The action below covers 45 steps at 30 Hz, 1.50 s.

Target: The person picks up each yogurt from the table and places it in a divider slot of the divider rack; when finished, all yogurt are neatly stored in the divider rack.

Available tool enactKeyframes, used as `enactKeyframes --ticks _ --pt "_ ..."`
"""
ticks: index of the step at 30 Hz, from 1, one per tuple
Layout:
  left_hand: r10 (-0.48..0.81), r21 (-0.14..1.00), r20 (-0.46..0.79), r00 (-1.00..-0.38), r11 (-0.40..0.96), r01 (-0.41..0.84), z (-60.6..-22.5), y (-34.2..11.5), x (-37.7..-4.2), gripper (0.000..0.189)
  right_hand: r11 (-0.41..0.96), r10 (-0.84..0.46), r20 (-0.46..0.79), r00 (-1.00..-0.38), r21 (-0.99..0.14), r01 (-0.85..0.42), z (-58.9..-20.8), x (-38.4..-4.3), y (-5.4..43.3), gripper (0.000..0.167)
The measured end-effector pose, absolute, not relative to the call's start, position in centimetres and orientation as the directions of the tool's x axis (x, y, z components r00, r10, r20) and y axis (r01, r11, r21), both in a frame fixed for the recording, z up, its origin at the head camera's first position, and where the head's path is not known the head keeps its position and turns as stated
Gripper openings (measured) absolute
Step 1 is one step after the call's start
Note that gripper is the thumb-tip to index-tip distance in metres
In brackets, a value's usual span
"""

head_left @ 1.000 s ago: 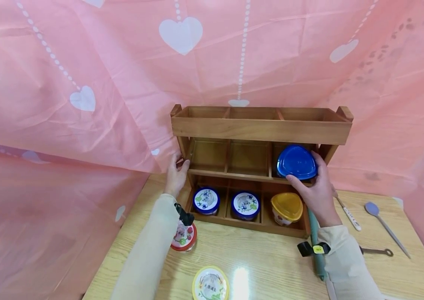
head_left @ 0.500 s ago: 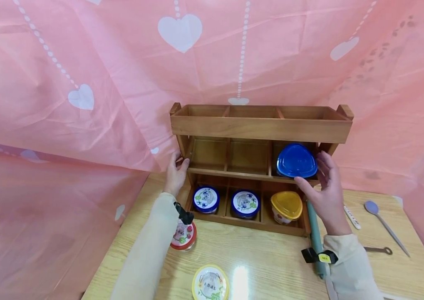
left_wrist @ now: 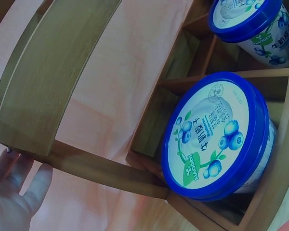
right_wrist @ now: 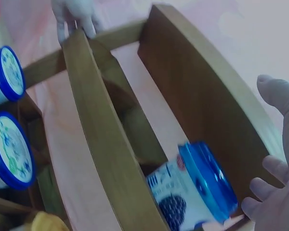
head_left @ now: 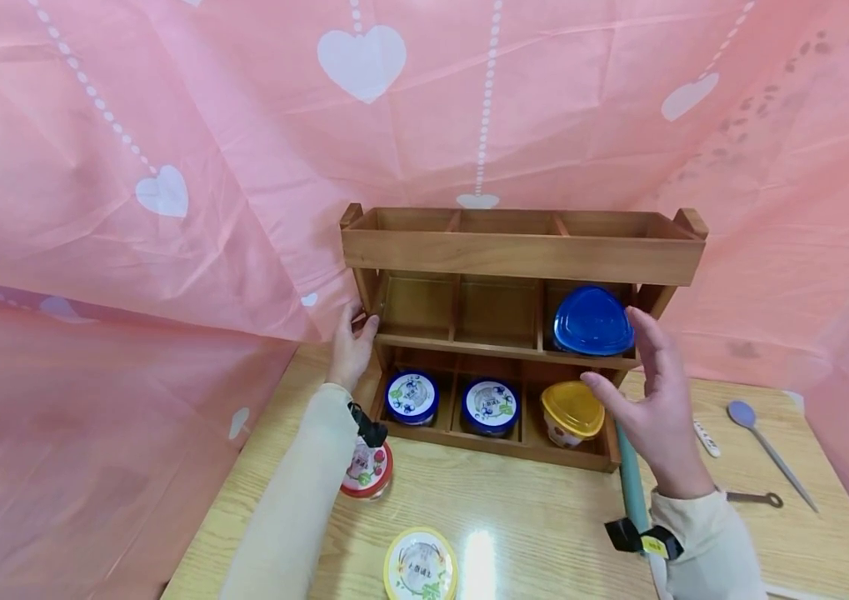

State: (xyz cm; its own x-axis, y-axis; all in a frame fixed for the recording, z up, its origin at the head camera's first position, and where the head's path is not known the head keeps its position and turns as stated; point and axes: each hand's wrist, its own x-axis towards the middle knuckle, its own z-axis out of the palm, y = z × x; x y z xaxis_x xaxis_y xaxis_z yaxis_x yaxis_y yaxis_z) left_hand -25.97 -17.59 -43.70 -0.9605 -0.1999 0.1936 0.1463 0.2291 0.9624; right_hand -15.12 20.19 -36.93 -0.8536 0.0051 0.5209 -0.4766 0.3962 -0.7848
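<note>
A three-tier wooden shelf (head_left: 521, 254) stands against the pink cloth. My left hand (head_left: 350, 354) grips its left side at the middle tier, thumb in front. Beside the right end, my right hand (head_left: 664, 408) is held with fingers spread and nothing in it. In the middle tier's right compartment sits a tub with a blue three-cornered lid (head_left: 593, 322); the right wrist view shows dark berries printed on that tub (right_wrist: 176, 197). The bottom tier holds two round blueberry-print tubs, left (head_left: 412, 398) and centre (head_left: 491, 407), and a yellow-lidded tub (head_left: 574, 410) at right.
On the wooden table (head_left: 529, 517) stand a red-lidded tub (head_left: 368, 469) by my left forearm and a yellow-rimmed tub (head_left: 421, 567) in front. To the right lie a purple-headed spoon (head_left: 742, 413), a white handle (head_left: 706, 439), a dark metal handle (head_left: 757, 498) and a green rod (head_left: 630, 487).
My right hand has let go of the blue-lidded tub and drawn away to the right and slightly down. The tub stays in its compartment. My left hand keeps its place on the shelf.
</note>
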Motion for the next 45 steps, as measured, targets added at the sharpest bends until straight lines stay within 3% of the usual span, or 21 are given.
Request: enactKeyframes --ticks 9,13,17,25,34,45 --pt "-0.204 0.963 0.180 -0.962 0.236 0.130 -43.6 -17.5 -26.0 0.045 0.406 -0.195 0.540 -0.819 -0.716 -0.568 -38.3 -13.1 16.7 0.096" --pt "-0.205 0.964 0.184 -0.961 0.228 0.136 -43.5 -17.5 -25.9 0.045 0.439 -0.263 0.488 -0.832 -0.707 -0.554 -39.6 -12.0 15.1 0.097" --pt "-0.204 0.964 0.185 -0.961 0.226 0.138 -43.5 -17.5 -25.9 0.045 0.442 -0.333 0.423 -0.843 -0.720 -0.535 -41.2 -11.1 13.6 0.094" --pt "-0.213 0.962 0.184 -0.960 0.238 0.132 -43.5 -17.5 -25.9 0.044 0.377 -0.474 0.370 -0.799 -0.735 -0.564 -45.2 -9.5 11.2 0.087" --pt "-0.204 0.963 0.177 -0.963 0.240 0.126 -43.3 -17.5 -26.0 0.046 0.351 -0.592 0.287 -0.753 -0.749 -0.562 -49.0 -7.6 9.9 0.083" --pt "-0.170 0.963 0.175 -0.970 0.234 0.133 -43.6 -18.2 -26.1 0.047 0.332 -0.637 0.196 -0.746 -0.804 -0.494 -51.2 -6.9 10.4 0.079"
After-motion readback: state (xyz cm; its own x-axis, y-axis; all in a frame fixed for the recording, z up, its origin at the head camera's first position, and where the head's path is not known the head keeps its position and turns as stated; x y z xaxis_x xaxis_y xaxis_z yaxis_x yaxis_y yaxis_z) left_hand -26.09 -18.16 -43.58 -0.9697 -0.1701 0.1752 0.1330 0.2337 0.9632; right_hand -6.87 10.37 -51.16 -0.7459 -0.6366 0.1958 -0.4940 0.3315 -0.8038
